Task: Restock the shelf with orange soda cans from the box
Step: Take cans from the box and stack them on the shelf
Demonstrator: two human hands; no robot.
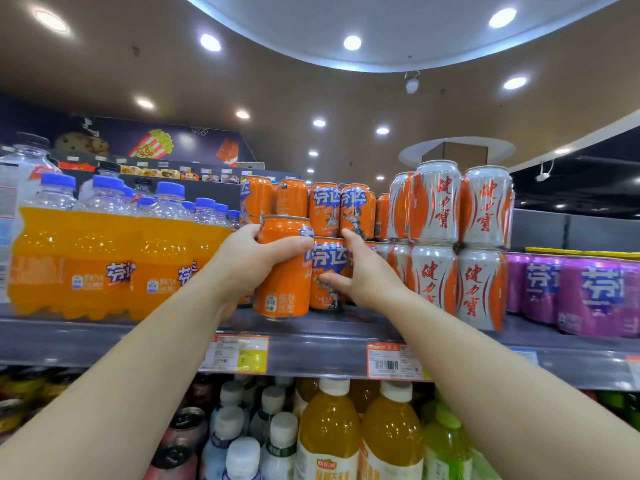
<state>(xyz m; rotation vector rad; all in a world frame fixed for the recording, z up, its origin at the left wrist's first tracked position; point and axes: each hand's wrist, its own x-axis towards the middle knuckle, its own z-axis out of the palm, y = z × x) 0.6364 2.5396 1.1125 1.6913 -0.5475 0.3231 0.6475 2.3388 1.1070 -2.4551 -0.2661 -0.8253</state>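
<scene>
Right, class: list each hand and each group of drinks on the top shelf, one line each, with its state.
Left hand: grips orange can.
Orange can: upright at shelf front.
Right hand: open, fingers touching stacked orange cans.
Silver cans: stacked two high.
Orange bottles: upright, capped.
Purple cans: upright.

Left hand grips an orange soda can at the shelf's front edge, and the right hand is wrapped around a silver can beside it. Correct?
Not quite. The head view shows the left hand gripping the orange soda can at the shelf front, but the right hand touches the stacked orange cans, fingers fairly straight, not a silver can.
</scene>
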